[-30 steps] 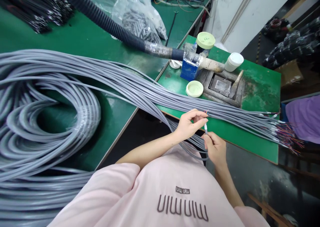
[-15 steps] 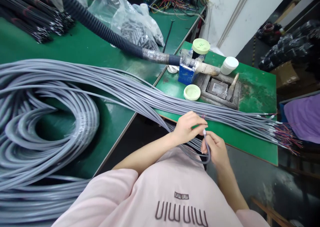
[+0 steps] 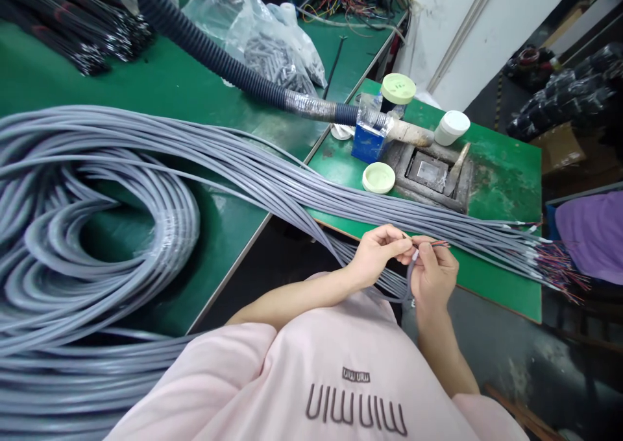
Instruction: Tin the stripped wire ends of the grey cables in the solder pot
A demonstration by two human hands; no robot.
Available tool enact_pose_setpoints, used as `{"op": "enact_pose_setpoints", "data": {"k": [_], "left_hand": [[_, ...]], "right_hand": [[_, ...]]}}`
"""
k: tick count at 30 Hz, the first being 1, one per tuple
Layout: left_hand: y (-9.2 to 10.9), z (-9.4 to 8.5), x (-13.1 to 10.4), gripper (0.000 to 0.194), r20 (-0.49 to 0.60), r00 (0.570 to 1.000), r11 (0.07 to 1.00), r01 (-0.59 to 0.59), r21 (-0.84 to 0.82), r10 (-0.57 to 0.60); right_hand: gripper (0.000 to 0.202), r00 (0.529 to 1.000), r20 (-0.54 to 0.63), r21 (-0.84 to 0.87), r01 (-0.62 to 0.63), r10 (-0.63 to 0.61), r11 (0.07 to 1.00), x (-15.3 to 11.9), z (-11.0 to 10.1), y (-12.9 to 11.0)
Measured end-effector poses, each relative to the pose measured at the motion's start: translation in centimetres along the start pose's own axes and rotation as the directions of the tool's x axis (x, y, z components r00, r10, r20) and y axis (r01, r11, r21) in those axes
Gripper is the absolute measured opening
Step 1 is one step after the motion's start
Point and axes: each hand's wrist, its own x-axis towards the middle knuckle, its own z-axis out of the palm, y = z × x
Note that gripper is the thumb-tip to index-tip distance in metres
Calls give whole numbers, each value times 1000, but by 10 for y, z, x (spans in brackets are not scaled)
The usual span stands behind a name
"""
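Note:
My left hand (image 3: 382, 251) pinches thin wires at the end of a grey cable (image 3: 410, 282). Close beside it, my right hand (image 3: 435, 269) is closed around the same cable end, near its white wrap. Several thin coloured wires (image 3: 442, 243) stick out to the right past my right fingers. The cable bends down in a loop below my hands. Just beyond them, a thick bundle of grey cables (image 3: 350, 201) runs across the green bench, with stripped coloured wire ends (image 3: 559, 266) fanned out at its right end.
A solder pot (image 3: 428, 172) in a dirty frame sits behind the bundle, under a fume hose (image 3: 219, 74). Near it stand a pale green lid (image 3: 378, 178) and a white jar (image 3: 452, 127). Coiled grey cable (image 3: 170, 233) fills the left bench. A purple cloth (image 3: 591, 233) shows far right.
Both hands have shifted slightly right, and my right hand has moved up to the cable's end. The coloured wires now point right between my fingers.

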Motion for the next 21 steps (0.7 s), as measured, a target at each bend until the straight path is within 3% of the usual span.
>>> {"op": "enact_pose_setpoints", "data": {"k": [3,7,16,21], "left_hand": [[5,-1,4,26,-60,998,998,23,-57,-26],[10,-4,7,26,-104,995,998,-5,-63,-2],[16,-9,12,28,-153,987,992,23,-125,-42],[15,-20,21,27,-205,978,999,-40,19,43]], "right_hand": [[10,990,26,-285,142,-141,948,2,-1,-4],[12,977,179,-464,189,-117,865,6,-3,-8],[9,950,268,-503,277,-157,818,27,9,-13],[15,934,342,-484,273,-107,832,55,22,-25]]}}
